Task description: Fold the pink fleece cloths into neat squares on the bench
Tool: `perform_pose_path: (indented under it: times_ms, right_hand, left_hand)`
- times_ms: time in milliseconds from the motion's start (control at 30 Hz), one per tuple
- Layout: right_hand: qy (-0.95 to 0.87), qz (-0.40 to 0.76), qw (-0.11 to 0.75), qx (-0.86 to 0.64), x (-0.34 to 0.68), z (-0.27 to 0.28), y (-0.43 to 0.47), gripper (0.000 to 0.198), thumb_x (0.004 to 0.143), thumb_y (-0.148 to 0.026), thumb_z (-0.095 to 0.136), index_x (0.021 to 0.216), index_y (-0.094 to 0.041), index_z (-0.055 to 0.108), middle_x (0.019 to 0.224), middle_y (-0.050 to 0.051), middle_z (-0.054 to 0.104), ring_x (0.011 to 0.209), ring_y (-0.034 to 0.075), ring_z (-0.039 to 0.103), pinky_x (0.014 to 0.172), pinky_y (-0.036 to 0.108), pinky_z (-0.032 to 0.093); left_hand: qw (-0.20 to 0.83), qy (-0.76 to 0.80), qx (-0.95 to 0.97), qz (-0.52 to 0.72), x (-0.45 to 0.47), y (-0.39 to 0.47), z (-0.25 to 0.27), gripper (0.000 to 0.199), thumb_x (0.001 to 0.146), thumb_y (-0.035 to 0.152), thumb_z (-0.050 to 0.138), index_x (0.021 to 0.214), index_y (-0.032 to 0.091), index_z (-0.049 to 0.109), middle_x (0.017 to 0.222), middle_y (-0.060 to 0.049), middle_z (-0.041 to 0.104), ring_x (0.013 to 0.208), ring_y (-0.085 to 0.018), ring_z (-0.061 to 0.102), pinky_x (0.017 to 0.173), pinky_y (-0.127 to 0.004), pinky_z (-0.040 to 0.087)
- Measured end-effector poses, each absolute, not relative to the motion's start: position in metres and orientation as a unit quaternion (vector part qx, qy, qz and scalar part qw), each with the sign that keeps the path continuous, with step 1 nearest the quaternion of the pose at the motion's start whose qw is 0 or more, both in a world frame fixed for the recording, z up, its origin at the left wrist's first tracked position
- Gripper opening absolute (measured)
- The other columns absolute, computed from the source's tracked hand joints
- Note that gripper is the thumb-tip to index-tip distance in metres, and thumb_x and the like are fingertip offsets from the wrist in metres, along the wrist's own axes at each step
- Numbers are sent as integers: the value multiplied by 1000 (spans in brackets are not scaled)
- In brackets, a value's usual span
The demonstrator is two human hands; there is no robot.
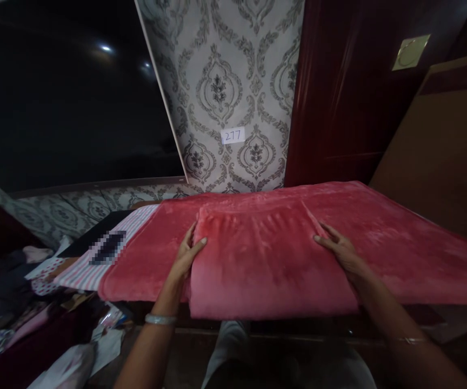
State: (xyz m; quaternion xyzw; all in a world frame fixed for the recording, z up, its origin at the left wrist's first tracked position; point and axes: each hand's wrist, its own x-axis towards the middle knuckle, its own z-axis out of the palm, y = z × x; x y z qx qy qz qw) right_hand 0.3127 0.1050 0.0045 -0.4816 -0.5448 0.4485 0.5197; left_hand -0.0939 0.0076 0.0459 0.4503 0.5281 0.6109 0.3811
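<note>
A folded red plush cloth (272, 265) lies in front of me, its rounded fold at the table's near edge. At its left side is my left hand (187, 253), thumb on top and fingers along the side edge. My right hand (339, 246) grips the opposite side the same way, with the thumb over the upper layer. Most of the fingers are hidden by the cloth. Beneath the bundle spreads a larger red plush cover (391, 237) of the same colour. Faint ripples show across the folded top.
A striped cloth (79, 275) with a pixelated dark patch lies on the left end. Behind stand a large black screen (71, 97) and a patterned wall bearing a "277" label (232, 135). Clothes (26, 335) are heaped at lower left; a brown board (440, 140) leans at right.
</note>
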Motion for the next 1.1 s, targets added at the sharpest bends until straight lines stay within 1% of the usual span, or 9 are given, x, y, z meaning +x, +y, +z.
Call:
perform_pose_path:
  times_ms: [133,267,433,567,633,700,833,967,1100]
  right_hand:
    - [-494,482,547,-473,312,35,89,83,66,-51,81,142,-27,56,112,7,74,87,26,72,78,39,61]
    - [-474,502,582,-430,304,65,100,80,62,-46,85,136,-27,59,118,6,72,95,25,71,80,37,60]
    - [-469,503,569,-452,290,51,140,67,65,-40,80,129,-26,62,117,7,72,97,24,70,77,35,59]
    - [-477,449,532,-536,287,12,158,57,74,-43,68,128,-23,62,106,10,73,92,25,70,78,40,59]
    - [-512,389,540,-543,287,1,156,57,77,-44,63,129,-22,62,114,13,71,106,29,68,91,45,56]
    - [-596,250,544,-535,282,-2,144,57,82,-46,57,132,-20,62,130,14,65,123,31,59,106,51,46]
    - [-772,12,422,-474,247,5,103,53,94,-43,47,142,-23,56,151,12,50,140,32,42,117,57,30]
    - [-840,-14,236,-488,207,11,73,53,97,-42,49,149,-31,50,158,10,41,146,34,34,116,64,22]
    - [-848,-13,181,-499,194,9,73,59,97,-47,53,153,-31,44,162,9,35,149,35,28,118,63,20]
  left_hand:
    - [348,516,470,626,-98,2,65,95,71,51,82,154,27,41,152,-12,52,135,-33,54,104,-39,53]
    - [354,482,452,662,-105,18,93,92,65,45,87,147,24,50,143,-13,60,123,-32,62,98,-39,56]
    - [367,543,388,648,-119,57,96,74,69,34,84,136,17,58,123,-15,70,108,-28,69,92,-40,57]
    - [249,664,399,581,-126,71,66,56,77,27,76,129,14,62,124,-18,68,120,-31,64,100,-46,52]
    - [163,683,472,533,-123,68,50,48,79,25,72,126,15,65,128,-17,67,128,-32,59,108,-49,47]
    - [74,676,562,470,-112,58,38,43,83,28,66,125,17,66,133,-16,66,132,-32,56,114,-51,41]
    - [-41,642,703,303,-67,32,29,48,93,36,53,138,18,60,148,-15,56,143,-31,44,121,-54,29]
    - [-45,648,743,162,-31,24,33,56,98,42,48,149,19,48,159,-15,41,151,-32,30,123,-63,18]
    - [-55,663,737,120,-25,30,32,60,98,48,47,151,21,45,162,-15,35,153,-32,25,122,-66,14]
